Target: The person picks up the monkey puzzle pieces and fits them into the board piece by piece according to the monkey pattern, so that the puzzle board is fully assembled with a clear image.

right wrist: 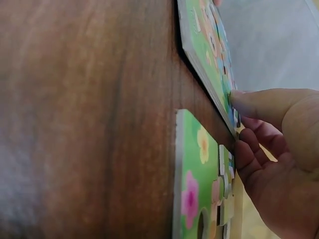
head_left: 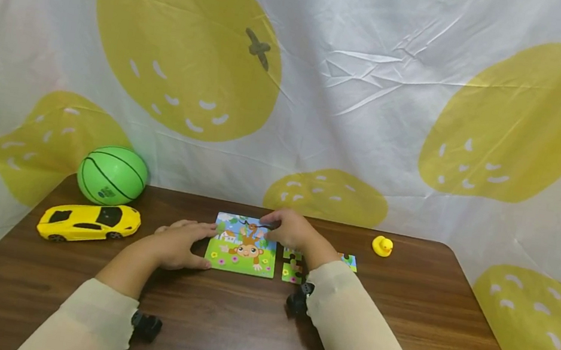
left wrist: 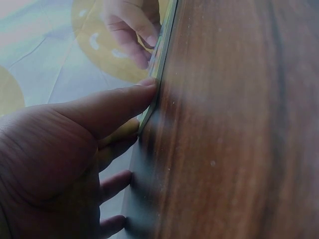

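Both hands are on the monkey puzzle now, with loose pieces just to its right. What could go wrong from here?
The right hand presses at the monkey puzzle's far edge; a slip could pop seated pieces loose. Its wrist hangs over the loose pieces, so it may sweep them aside. The left hand only rests against the puzzle's left edge, so the board could slide on the table.

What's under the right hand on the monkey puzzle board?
The right hand rests on the top right part of the monkey puzzle board, fingertips pressing its surface. The picture beneath the fingers is covered, so whether a loose piece sits there cannot be seen. The left hand steadies the board's left edge.
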The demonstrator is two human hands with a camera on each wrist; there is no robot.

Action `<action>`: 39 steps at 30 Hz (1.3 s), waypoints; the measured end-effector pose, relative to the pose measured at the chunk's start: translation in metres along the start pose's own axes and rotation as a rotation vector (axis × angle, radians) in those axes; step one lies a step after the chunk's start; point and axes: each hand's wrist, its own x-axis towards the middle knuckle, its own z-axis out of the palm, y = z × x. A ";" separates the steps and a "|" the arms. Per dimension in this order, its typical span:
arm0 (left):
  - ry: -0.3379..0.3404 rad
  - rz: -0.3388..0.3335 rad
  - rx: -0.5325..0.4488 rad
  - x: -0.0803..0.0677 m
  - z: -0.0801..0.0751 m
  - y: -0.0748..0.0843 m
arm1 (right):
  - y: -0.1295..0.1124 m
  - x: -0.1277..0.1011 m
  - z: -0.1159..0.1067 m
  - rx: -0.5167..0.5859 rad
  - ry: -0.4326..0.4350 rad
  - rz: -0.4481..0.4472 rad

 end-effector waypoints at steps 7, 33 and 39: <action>0.002 0.004 0.001 0.001 0.000 -0.001 | -0.003 0.002 -0.001 -0.021 -0.024 0.007; 0.006 0.007 0.008 0.000 0.002 -0.002 | 0.018 -0.044 -0.022 0.066 0.118 -0.041; 0.006 0.009 0.010 0.001 0.001 -0.002 | 0.034 -0.062 -0.029 0.095 0.165 -0.018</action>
